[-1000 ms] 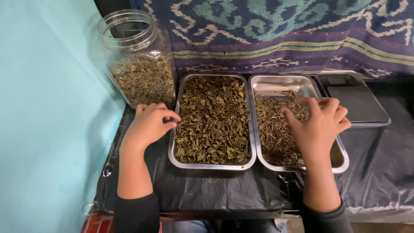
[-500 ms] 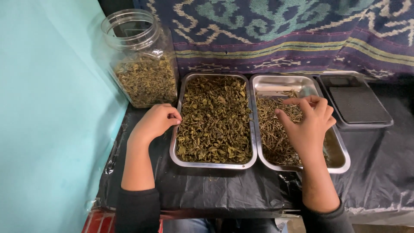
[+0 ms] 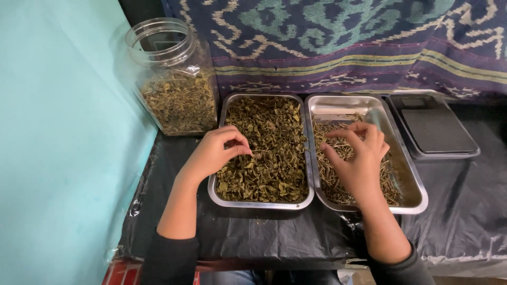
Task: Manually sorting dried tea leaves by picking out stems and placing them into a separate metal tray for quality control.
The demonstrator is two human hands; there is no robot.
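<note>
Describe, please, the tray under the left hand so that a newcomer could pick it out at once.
On the black-covered table, in front of the patterned cloth, two steel trays lie side by side. The left tray is nearer the clear jar, with the left hand over its edge. It is heaped with crumpled green leaves, while the right tray holds thin pale stems and shows bare metal.

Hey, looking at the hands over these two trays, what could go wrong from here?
The left hand picks at dried leaves heaped to the left tray's rim, so bits may spill onto the black sheet. The right hand over the stems could flick some into the leaves.
</note>
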